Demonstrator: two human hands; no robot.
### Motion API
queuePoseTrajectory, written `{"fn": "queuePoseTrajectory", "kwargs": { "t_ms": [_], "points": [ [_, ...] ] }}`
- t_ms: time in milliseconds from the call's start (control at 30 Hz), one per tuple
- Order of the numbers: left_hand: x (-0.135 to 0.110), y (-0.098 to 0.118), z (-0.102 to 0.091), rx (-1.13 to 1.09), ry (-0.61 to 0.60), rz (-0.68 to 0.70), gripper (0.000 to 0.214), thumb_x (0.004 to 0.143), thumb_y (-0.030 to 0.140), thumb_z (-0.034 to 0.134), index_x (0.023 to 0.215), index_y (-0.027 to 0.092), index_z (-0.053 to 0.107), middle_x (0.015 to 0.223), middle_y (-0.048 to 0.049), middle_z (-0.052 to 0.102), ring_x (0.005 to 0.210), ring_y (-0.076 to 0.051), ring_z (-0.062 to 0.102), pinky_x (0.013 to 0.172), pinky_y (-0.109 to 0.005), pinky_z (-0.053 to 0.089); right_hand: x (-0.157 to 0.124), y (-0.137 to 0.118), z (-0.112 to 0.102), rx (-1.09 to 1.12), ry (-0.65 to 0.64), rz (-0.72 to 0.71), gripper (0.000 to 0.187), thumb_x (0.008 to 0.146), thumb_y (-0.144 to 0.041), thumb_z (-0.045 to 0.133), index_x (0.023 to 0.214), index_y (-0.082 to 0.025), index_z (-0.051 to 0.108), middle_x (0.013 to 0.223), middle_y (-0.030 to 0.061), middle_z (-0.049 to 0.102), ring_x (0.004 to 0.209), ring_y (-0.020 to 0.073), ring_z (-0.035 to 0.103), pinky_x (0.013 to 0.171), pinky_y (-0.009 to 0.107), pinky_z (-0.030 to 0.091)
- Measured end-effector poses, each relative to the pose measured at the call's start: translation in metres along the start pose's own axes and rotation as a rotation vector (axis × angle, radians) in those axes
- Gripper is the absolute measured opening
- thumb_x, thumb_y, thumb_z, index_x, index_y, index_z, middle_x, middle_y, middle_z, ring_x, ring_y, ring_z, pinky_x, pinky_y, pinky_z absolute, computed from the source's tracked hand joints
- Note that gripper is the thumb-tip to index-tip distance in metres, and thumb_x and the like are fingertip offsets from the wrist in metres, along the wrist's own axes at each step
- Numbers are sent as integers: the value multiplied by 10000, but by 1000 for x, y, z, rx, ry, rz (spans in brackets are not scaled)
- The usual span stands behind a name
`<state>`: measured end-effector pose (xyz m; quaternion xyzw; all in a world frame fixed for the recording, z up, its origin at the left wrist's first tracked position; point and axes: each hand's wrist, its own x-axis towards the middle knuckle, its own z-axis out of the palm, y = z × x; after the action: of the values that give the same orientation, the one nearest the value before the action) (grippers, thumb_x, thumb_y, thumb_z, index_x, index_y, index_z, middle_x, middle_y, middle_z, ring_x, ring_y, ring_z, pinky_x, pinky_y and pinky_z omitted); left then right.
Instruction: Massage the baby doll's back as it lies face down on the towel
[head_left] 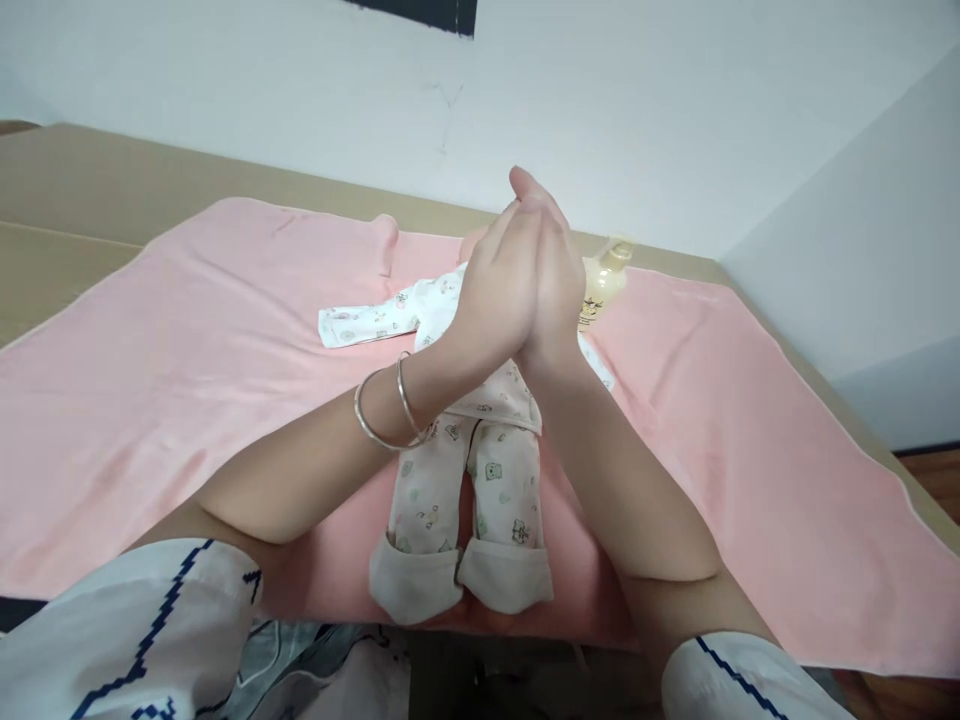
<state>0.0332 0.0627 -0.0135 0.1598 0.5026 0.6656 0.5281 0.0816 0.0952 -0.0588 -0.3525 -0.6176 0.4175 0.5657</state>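
My left hand (495, 275) and my right hand (559, 285) are pressed palm to palm, raised above a small figure in baby clothes. Their fingers stretch away from me, lying flat against each other, and no object shows between them. Below lie a white printed baby top (499, 395) with its sleeve (367, 325) spread leftward, and matching trousers (502, 480) with wide turned-up cuffs. My hands hide the figure's upper body and nearly all of its head. Just beyond my right hand is a pump bottle (604, 285) with pale yellow contents, partly covered.
A pink blanket (247, 300) lies under the clothes, over a beige surface (67, 180). At the blanket's far side is a folded pink bump (382, 240). A white wall (300, 100) rises behind. Two silver bangles (364, 410) hang on my left wrist.
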Motion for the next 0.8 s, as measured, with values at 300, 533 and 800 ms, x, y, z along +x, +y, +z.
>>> {"fn": "queuePoseTrajectory", "kwargs": {
  "t_ms": [300, 533, 800],
  "points": [
    [109, -49, -29, 980, -325, 692, 230, 1038, 190, 436, 854, 203, 573, 1017, -83, 736, 1003, -200, 685, 1058, -392, 571, 30, 68, -11, -396, 59, -2, 487, 1035, -381, 403, 1446, -191, 581, 1574, 72, 523, 1523, 218, 481, 1377, 498, 304],
    [125, -61, -29, 1044, -218, 707, 338, 1047, 185, 367, 1086, 155, 701, 1225, -136, 760, 1168, -229, 692, 1087, -357, 527, 33, 91, -16, -529, 70, -19, 431, 1027, -332, 395, 1301, -176, 689, 1362, 93, 680, 1306, 220, 635, 1244, 464, 469],
    [129, -63, -40, 1277, -230, 760, 400, 986, 141, 375, 1208, 136, 708, 1277, -144, 747, 1207, -291, 682, 1134, -444, 511, 33, 99, -20, -722, -29, -2, 494, 1049, -273, 318, 1383, -153, 662, 1363, 97, 685, 1282, 245, 649, 1179, 427, 500]
  ]
}}
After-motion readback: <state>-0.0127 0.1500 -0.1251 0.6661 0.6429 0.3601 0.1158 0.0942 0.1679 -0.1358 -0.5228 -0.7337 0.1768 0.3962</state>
